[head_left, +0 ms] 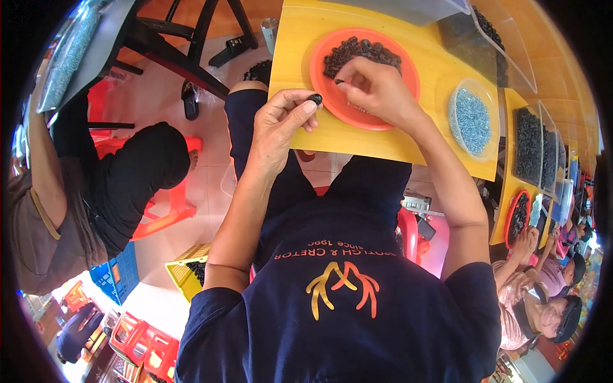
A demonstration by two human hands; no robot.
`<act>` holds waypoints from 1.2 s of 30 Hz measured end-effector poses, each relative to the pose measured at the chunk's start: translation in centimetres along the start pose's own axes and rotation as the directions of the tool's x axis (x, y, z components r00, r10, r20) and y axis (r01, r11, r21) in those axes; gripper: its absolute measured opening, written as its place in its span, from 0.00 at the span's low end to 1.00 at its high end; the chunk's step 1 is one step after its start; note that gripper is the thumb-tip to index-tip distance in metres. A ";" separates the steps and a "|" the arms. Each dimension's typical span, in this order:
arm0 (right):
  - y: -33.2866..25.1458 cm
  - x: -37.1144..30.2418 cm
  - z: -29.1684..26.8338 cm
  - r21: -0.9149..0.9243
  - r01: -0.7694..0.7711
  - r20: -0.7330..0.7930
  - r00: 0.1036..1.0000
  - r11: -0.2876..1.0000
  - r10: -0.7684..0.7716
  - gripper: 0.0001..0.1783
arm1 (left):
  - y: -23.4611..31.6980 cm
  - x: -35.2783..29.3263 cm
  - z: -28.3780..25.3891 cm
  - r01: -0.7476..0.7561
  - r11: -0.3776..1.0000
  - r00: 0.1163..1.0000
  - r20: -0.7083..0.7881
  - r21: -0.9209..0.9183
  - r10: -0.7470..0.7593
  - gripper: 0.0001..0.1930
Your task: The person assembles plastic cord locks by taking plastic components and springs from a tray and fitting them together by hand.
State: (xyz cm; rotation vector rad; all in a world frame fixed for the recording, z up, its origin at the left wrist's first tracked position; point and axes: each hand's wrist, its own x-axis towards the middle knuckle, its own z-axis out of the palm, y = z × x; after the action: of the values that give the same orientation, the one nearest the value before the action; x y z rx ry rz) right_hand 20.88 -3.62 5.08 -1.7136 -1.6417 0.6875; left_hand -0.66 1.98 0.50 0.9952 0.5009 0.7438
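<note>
Between the thumb and fingers of my left hand [285, 121] is a small round black part [315, 99], held just off the near left rim of an orange-red plate [408, 70]. My right hand [377, 89] is over that plate, its fingers pinched together on a small dark piece [339, 82]. Dark brown and black small parts [357, 51] lie heaped on the plate's far side. To the right, a clear round bowl [488, 105] holds many small silvery-blue pieces [471, 121]. What exactly these parts are is too small to tell.
The plate and bowl stand on a yellow table [294, 38]. Clear bins [527, 147] of black parts line the right. A co-worker in black trousers [147, 172] sits at left on a red stool [182, 207]. A yellow crate [185, 271] stands on the floor. Several people work at far right.
</note>
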 end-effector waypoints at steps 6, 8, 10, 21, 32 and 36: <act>-0.4 -2.3 -0.6 0.696 -0.198 0.093 0.978 0.690 0.187 0.10 | 0.1 0.3 1.0 0.035 0.990 0.997 0.067 -0.134 -0.026 0.10; -0.8 -2.9 -0.7 0.755 -0.183 0.090 0.980 0.629 0.177 0.11 | 0.3 0.4 1.6 0.053 0.979 0.994 0.109 -0.196 -0.032 0.10; -1.1 -3.5 -1.0 0.799 -0.184 0.110 0.981 0.573 0.163 0.13 | 0.4 0.5 2.1 0.060 0.979 0.992 0.122 -0.193 -0.037 0.10; -2.6 -3.9 -1.1 0.715 -0.182 0.095 0.982 0.675 0.164 0.12 | 0.4 0.5 2.6 0.070 0.983 0.991 0.123 -0.169 -0.049 0.09; -2.8 -4.6 -2.2 0.535 -0.336 0.265 0.938 0.775 0.223 0.11 | 0.5 0.1 2.4 0.075 0.994 0.971 0.219 0.084 -0.092 0.08; -3.5 -4.8 -3.6 0.154 -0.192 0.452 0.886 0.969 0.103 0.15 | 0.4 -0.5 2.8 0.093 0.984 0.956 0.263 0.151 -0.131 0.07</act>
State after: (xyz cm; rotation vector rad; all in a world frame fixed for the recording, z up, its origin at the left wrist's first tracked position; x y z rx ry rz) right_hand 20.92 -8.81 9.73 -1.6291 -1.6732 1.3512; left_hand 0.78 0.18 2.16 1.1673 0.3679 0.4648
